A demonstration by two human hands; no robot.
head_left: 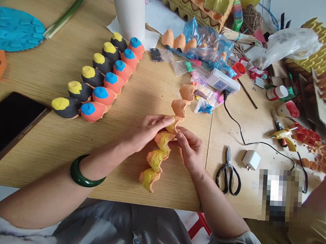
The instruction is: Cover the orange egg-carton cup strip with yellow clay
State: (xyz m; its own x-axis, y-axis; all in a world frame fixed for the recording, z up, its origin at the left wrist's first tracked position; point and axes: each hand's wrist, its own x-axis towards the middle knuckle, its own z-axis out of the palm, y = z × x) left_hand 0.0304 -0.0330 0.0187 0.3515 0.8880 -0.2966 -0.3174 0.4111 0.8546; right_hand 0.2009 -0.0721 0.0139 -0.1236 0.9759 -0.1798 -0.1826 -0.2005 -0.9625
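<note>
An orange egg-carton strip (pixel 157 160) with yellow colouring inside its nearer cups slants across the middle of the table. My left hand (pixel 148 130) grips it from the left, thumb on a yellow cup. On the right edge of the strip, my right hand (pixel 189 145) pinches the rim between thumb and fingers. The two farthest cups look plain orange. Left of my hands stand two painted carton rows, side by side: a black row with yellow tops (pixel 84 92) and a red row with blue tops (pixel 98 104).
Black scissors (pixel 228 172), a white charger (pixel 251 159) and a power strip (pixel 222 81) with its cord lie right. A phone (pixel 12 125) is left, a white cylinder (pixel 129 13) behind. Bags, a glue gun (pixel 286 137) and cartons crowd the right; another person's arm (pixel 320 192) shows lower right.
</note>
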